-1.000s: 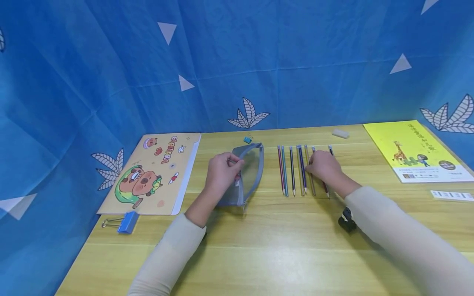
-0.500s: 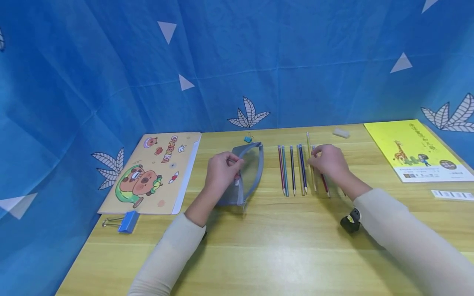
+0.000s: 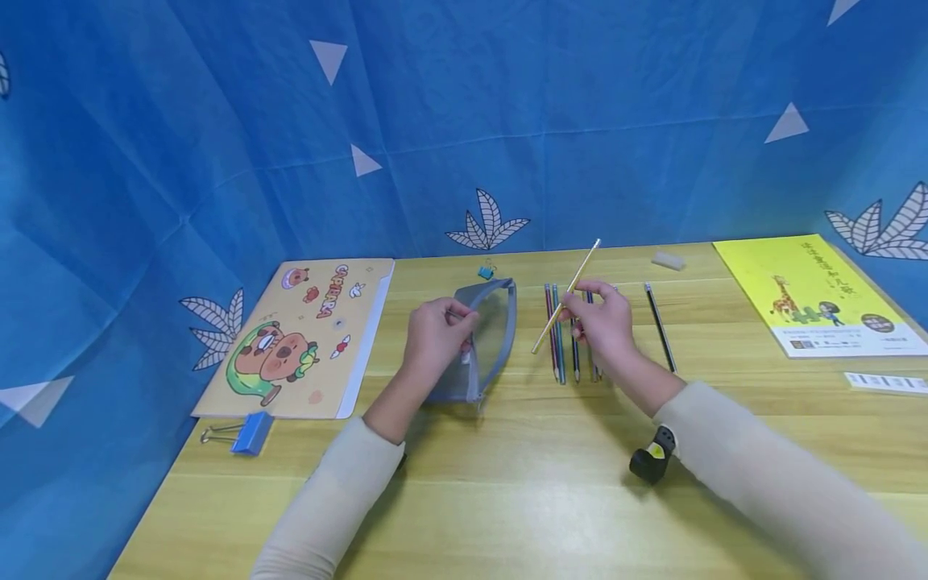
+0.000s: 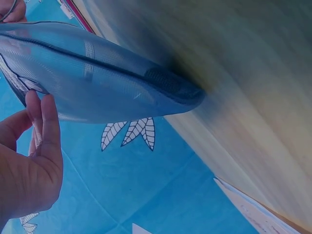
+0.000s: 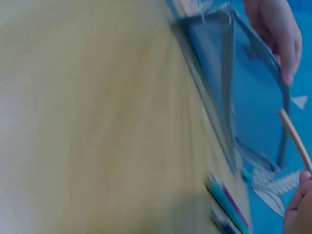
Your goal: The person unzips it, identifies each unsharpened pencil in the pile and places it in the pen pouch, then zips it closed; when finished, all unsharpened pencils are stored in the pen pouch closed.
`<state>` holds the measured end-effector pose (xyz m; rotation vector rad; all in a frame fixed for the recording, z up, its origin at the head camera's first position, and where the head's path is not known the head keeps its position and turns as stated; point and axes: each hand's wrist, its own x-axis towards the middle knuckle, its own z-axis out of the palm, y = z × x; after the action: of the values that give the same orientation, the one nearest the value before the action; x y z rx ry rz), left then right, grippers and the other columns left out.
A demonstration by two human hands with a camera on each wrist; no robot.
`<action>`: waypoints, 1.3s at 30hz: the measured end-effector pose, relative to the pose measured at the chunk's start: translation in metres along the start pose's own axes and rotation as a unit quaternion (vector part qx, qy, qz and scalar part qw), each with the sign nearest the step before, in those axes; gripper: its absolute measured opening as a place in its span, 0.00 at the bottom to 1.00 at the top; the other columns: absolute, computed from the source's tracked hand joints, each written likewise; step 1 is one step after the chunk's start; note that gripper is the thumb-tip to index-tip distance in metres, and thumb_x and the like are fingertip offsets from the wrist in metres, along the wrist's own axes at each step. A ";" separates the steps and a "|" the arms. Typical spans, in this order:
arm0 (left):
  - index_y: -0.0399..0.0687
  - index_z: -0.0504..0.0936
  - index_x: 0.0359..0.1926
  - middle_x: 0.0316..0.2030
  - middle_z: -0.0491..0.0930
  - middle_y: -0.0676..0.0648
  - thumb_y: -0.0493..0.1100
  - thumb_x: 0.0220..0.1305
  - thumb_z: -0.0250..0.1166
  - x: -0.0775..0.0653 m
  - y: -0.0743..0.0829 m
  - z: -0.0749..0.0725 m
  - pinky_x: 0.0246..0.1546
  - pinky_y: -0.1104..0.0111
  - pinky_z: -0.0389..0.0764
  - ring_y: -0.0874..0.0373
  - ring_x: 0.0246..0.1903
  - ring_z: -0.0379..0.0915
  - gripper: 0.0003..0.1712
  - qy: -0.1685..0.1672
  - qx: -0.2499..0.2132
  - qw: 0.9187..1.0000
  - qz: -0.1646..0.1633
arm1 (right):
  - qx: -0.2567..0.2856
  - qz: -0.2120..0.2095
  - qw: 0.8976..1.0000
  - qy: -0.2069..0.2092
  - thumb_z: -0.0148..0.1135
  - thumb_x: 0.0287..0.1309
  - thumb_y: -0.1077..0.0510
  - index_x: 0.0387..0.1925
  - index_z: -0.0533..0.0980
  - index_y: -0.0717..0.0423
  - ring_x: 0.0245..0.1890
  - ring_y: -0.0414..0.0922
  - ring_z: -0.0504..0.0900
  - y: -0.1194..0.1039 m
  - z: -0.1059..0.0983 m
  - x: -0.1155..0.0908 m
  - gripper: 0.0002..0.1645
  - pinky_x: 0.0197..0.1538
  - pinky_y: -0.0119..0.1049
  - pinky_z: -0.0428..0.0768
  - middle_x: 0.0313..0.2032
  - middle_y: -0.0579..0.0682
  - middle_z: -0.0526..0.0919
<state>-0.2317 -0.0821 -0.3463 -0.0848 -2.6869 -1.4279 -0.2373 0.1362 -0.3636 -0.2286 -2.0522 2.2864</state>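
Note:
My left hand [image 3: 435, 330] pinches the upper edge of a grey mesh zip pouch [image 3: 451, 385], whose mouth gapes toward the right. In the left wrist view, the fingertips [image 4: 48, 105] are at the zip edge of the pouch [image 4: 107, 78]. My right hand [image 3: 607, 322] pinches a gold pencil [image 3: 583, 267] tilted above the row, its lower end pointing at the pouch. Beneath that hand lie several pencils, among them a teal pencil [image 3: 560, 362] and a red one [image 3: 549, 322], partly hidden by the hand. A dark pencil [image 3: 660, 326] lies apart, to the right.
A capybara folder [image 3: 290, 338] and a blue binder clip [image 3: 251, 435] are at the left. Behind the pouch sits a small teal clip [image 3: 486, 273]. An eraser [image 3: 667, 261], a yellow book [image 3: 819, 298] and a white strip [image 3: 884, 383] lie right. A blue curtain [image 3: 464, 105] hangs behind.
The right hand has picked the gold pencil out of the row and carried it left, tilting it toward the pouch. The left hand and pouch have stayed in place.

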 end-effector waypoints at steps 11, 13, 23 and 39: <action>0.46 0.76 0.27 0.16 0.75 0.50 0.44 0.52 0.62 0.000 0.003 0.002 0.13 0.71 0.73 0.60 0.13 0.72 0.07 -0.001 0.000 1.000 -0.005 | 0.044 0.064 0.997 0.013 0.57 0.50 0.62 0.45 0.61 0.55 0.06 0.38 0.66 0.028 0.059 -0.014 0.21 0.09 0.27 0.61 0.21 0.56 0.79; 0.45 0.76 0.27 0.16 0.75 0.50 0.44 0.52 0.62 0.000 0.002 0.003 0.14 0.71 0.73 0.59 0.13 0.73 0.07 -0.004 -0.005 1.000 -0.002 | 0.028 0.076 0.997 0.001 0.57 0.50 0.62 0.45 0.62 0.55 0.06 0.38 0.66 0.030 0.068 -0.016 0.20 0.10 0.28 0.62 0.23 0.58 0.79; 0.46 0.77 0.28 0.16 0.75 0.50 0.45 0.53 0.62 -0.001 0.000 0.006 0.14 0.71 0.73 0.60 0.14 0.73 0.07 -0.007 -0.014 1.000 0.021 | -0.022 0.132 0.989 -0.057 0.58 0.46 0.62 0.42 0.65 0.56 0.07 0.38 0.64 0.034 0.085 -0.018 0.19 0.11 0.28 0.57 0.19 0.53 0.79; 0.45 0.77 0.27 0.17 0.76 0.50 0.43 0.52 0.62 -0.004 -0.002 0.009 0.16 0.71 0.74 0.61 0.15 0.73 0.05 -0.025 -0.026 0.999 0.038 | -0.164 0.177 0.964 -0.110 0.52 0.49 0.62 0.42 0.69 0.55 0.09 0.38 0.63 0.026 0.089 -0.008 0.15 0.10 0.27 0.56 0.17 0.50 0.75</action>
<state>-0.2289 -0.0756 -0.3533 -0.2279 -2.6546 -1.4909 -0.2411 0.0442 -0.3795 -0.4047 -2.7017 2.2184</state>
